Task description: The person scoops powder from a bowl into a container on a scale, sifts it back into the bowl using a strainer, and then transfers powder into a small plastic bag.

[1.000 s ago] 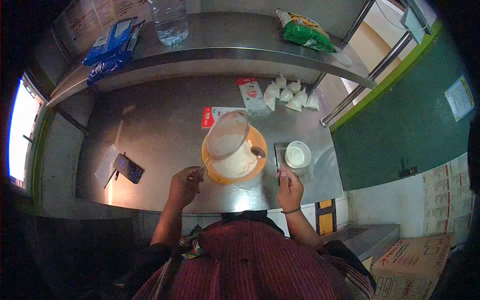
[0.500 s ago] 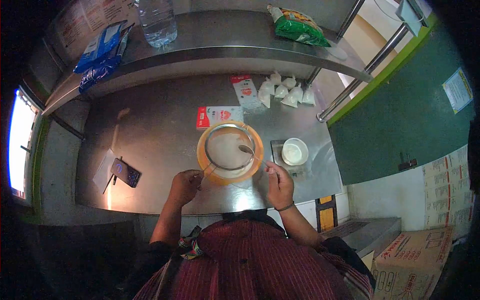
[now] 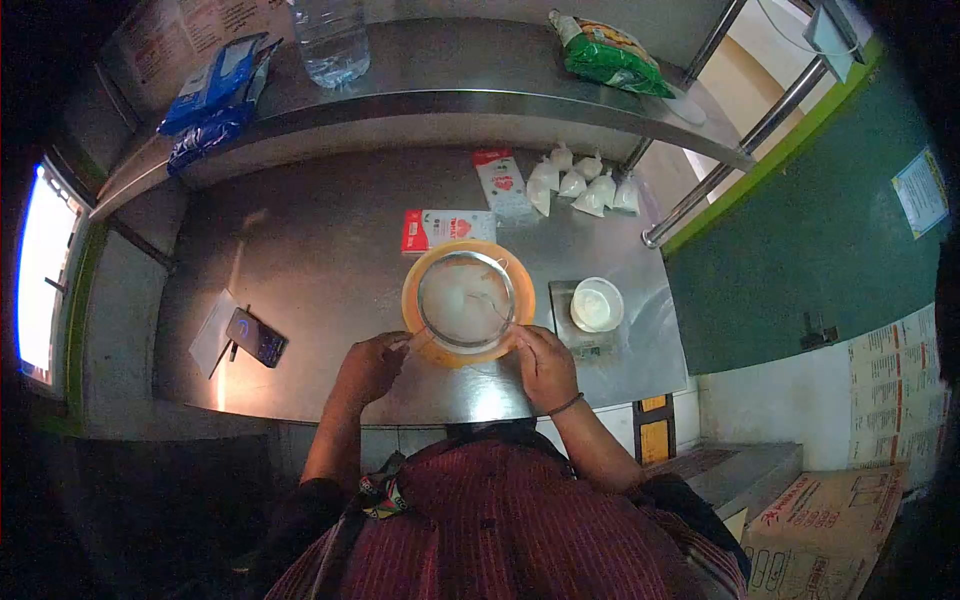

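An orange bowl [image 3: 410, 290] stands on the steel table, with a round wire sieve [image 3: 421, 312] over its mouth. White powder [image 3: 455, 285] lies in the sieve. My left hand [image 3: 372, 370] is closed on the sieve's handle at the bowl's near left side. At the near right, my right hand [image 3: 547, 370] pinches a spoon [image 3: 507, 316] by its handle. The spoon's head is down in the powder and hard to make out.
Right of the bowl, a white tub [image 3: 619, 308] sits on a scale [image 3: 597, 352]. Red-and-white boxes [image 3: 430, 232] and several knotted powder bags [image 3: 595, 195] lie behind. A phone [image 3: 256, 338] lies left. The steel shelf [image 3: 440, 100] overhangs the table's back.
My right hand has moved left, closer to the bowl, and the spoon has gone further into the sieve. My left hand keeps its hold. The whole view has shifted slightly.
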A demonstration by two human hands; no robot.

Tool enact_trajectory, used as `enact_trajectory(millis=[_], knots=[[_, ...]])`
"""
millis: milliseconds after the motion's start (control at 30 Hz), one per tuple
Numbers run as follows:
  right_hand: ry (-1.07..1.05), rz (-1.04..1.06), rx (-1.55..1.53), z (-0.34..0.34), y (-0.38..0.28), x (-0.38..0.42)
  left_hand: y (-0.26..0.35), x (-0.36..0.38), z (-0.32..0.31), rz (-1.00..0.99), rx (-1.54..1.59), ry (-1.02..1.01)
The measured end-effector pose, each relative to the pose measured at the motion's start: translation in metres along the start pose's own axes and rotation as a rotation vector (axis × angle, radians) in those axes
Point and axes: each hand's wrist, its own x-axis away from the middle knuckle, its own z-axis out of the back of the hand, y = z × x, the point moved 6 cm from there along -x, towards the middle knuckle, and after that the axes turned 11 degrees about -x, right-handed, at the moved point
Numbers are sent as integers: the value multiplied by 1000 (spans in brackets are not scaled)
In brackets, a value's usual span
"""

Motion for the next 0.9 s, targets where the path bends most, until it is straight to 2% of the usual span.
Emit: enact_trajectory(millis=[67, 200, 267, 467, 900], knots=[[0, -1, -12, 0, -2, 0, 1, 0, 4, -83, -115, 11], [37, 64, -21, 2, -6, -3, 15, 7, 14, -61, -142, 30], [23, 56, 2, -1, -4, -4, 24, 9, 15, -135, -212, 24], [-39, 43, 56, -10, 1, -1, 26, 9, 9, -213, -197, 27], [-46, 32, 170, -11, 3, 6, 18, 7, 5, -122, -220, 22]])
